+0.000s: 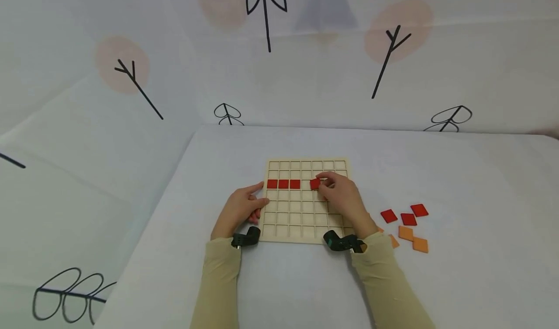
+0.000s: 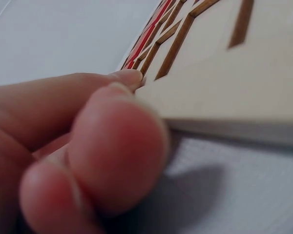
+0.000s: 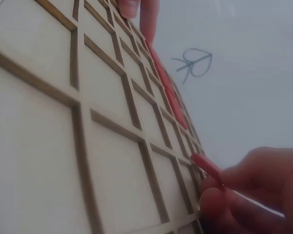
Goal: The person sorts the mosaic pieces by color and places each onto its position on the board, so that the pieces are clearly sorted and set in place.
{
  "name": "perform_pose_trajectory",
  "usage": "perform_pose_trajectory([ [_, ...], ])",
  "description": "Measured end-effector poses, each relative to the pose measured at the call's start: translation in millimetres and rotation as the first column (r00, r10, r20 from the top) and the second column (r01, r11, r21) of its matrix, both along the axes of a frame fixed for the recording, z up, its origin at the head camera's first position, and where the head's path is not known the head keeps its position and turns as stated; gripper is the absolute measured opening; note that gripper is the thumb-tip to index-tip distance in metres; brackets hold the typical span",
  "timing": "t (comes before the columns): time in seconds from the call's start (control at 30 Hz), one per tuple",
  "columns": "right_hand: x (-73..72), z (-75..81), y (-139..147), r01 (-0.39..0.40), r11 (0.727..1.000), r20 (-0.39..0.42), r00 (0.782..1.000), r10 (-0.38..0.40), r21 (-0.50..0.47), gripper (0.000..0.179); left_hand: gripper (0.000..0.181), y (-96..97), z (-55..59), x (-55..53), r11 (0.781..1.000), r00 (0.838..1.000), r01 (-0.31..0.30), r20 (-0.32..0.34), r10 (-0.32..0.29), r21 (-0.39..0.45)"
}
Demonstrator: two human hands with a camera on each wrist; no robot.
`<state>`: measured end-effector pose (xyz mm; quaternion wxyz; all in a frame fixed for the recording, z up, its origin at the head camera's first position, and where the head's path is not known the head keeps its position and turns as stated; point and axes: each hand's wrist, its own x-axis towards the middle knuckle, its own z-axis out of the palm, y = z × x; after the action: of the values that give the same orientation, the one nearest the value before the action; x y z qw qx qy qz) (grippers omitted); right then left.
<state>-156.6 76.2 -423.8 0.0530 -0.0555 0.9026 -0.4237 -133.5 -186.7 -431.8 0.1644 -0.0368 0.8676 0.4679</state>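
Note:
A pale wooden grid board (image 1: 294, 231) lies flat in front of me, divided into square cells. Three red square tiles (image 1: 283, 184) fill neighbouring cells at the left of its third row from the top. My right hand (image 1: 345, 195) pinches another red tile (image 1: 315, 184) between thumb and finger, over that same row, one cell's gap from the three. In the right wrist view this pinched tile (image 3: 206, 165) is tilted, one edge close to the grid. My left hand (image 1: 239, 207) rests at the board's left edge, its index finger and thumb touching the rim.
To the right of the board lie three loose red tiles (image 1: 408, 219) and several orange tiles (image 1: 420, 244), some partly behind the right forearm. A white cloth covers the table (image 1: 480, 251), and a patterned white sheet (image 1: 323, 76) hangs behind it and on the left.

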Motion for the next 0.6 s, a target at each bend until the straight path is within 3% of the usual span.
perform_pose_trajectory([
  [0.33,-3.7,0.8,-5.1,-0.034,0.996,-0.055,0.998,0.038,0.081,0.033,0.06,-0.9,4.1,-0.8,1.0,1.0,-0.004,-0.005,0.004,-0.02],
  [0.6,-3.8,1.9,-5.6,-0.052,0.994,-0.054,0.997,0.058,0.097,0.031,0.059,-0.2,2.8,-0.1,1.0,1.0,-0.011,0.006,0.011,-0.003],
])
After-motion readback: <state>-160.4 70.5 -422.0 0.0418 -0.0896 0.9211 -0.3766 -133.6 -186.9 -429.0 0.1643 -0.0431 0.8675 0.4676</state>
